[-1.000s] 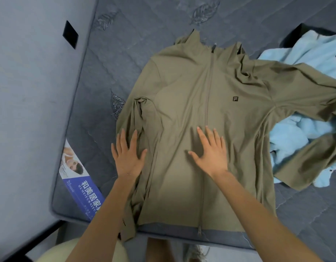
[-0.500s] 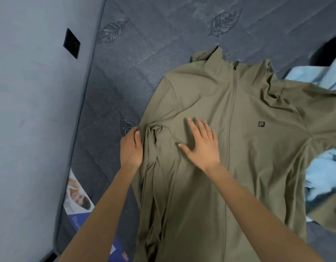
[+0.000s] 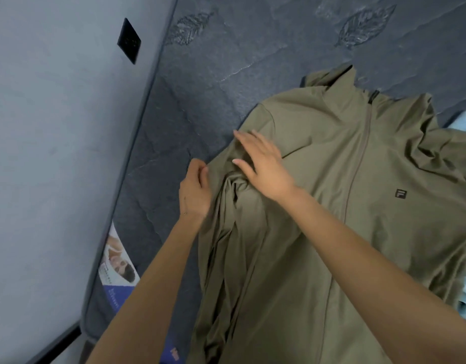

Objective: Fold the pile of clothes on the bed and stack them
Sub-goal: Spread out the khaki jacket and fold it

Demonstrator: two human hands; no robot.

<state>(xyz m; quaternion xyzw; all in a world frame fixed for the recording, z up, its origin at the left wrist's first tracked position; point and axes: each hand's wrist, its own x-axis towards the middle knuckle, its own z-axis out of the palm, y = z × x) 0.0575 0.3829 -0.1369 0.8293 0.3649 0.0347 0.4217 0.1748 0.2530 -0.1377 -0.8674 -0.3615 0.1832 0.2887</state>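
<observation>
Left hand (image 3: 193,191) pinches the jacket's (image 3: 326,153) left edge — right hand (image 3: 264,166) lies flat, fingers spread, on the folded sleeve (image 3: 226,245).

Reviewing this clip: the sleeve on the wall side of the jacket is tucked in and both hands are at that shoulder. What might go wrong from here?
1. The folded-in sleeve lies bunched in ridges below the right hand; folding over it would likely set creases.
2. The left hand appears to pinch only the edge of the olive jacket, so a pull could skew the fold line.
3. The jacket's other side lies over a light blue garment, which may drag along.
</observation>
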